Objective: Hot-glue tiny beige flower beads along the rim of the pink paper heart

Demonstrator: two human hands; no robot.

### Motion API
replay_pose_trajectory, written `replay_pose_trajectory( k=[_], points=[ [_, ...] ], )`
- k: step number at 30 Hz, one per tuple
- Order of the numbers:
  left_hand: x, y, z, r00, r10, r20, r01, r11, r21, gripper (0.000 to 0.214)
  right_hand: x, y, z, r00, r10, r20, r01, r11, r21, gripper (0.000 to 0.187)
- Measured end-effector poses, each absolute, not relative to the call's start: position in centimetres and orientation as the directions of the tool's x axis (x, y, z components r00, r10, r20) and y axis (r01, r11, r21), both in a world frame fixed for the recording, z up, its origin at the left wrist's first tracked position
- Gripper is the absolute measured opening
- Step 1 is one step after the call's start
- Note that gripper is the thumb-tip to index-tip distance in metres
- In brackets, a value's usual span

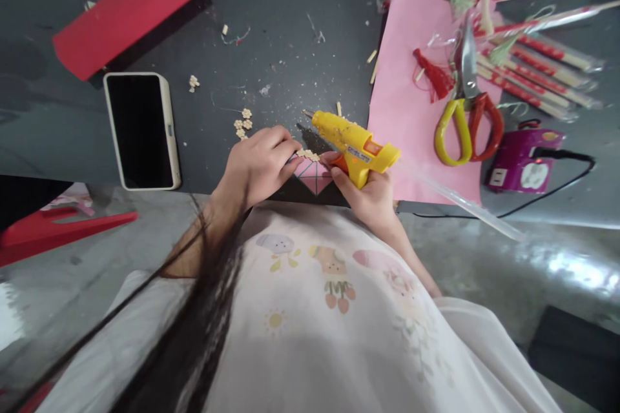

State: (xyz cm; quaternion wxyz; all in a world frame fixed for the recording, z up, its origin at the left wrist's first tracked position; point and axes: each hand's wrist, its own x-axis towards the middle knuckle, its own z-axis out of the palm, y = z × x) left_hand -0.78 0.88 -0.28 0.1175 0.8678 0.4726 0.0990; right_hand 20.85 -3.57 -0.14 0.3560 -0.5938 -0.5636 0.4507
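My left hand (261,164) is closed on the left side of a small pink folded paper piece (316,175) with dark lines, at the table's near edge. Along the top of that paper runs a row of small cream flower-shaped pieces (309,155). My right hand (371,197) is wrapped round the handle of a yellow hot glue gun (351,142), its nozzle pointing up and left. The right thumb and a fingertip also reach the paper's right side. A clear glue stick (465,206) sticks out behind the gun. More flower-shaped pieces (243,121) lie beyond my left hand.
A phone (140,132) and a red box (130,13) lie to the left. On the right, scissors (467,97) and a red tassel (436,74) rest on pink paper (402,77). Wrapped chopsticks (542,71) and a purple box (526,158) with a black cable are beyond.
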Motion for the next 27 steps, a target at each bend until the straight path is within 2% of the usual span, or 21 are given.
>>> replay_pose_trajectory(
  k=[7, 15, 22, 27],
  points=[
    [-0.27, 0.48, -0.43, 0.508, 0.853, 0.120, 0.804, -0.519, 0.289, 0.025, 20.85, -3.55, -0.33, -0.037, 0.988, -0.152, 0.303, -0.134, -0.944, 0.020],
    [-0.23, 0.26, -0.53, 0.486, 0.868, 0.101, 0.823, -0.494, 0.280, 0.025, 21.00, -3.93, -0.82, 0.079, 0.970, -0.228, 0.072, -0.234, -0.970, 0.018],
    [-0.18, 0.21, -0.44, 0.496, 0.861, 0.108, 0.824, -0.507, 0.254, 0.028, 20.90, -3.83, -0.63, 0.100, 0.972, -0.215, 0.119, -0.226, -0.967, 0.017],
    [-0.17, 0.14, -0.21, 0.494, 0.867, 0.069, 0.830, -0.493, 0.261, 0.029, 20.87, -3.79, -0.73, 0.108, 0.971, -0.213, 0.068, -0.221, -0.973, 0.018]
  ],
)
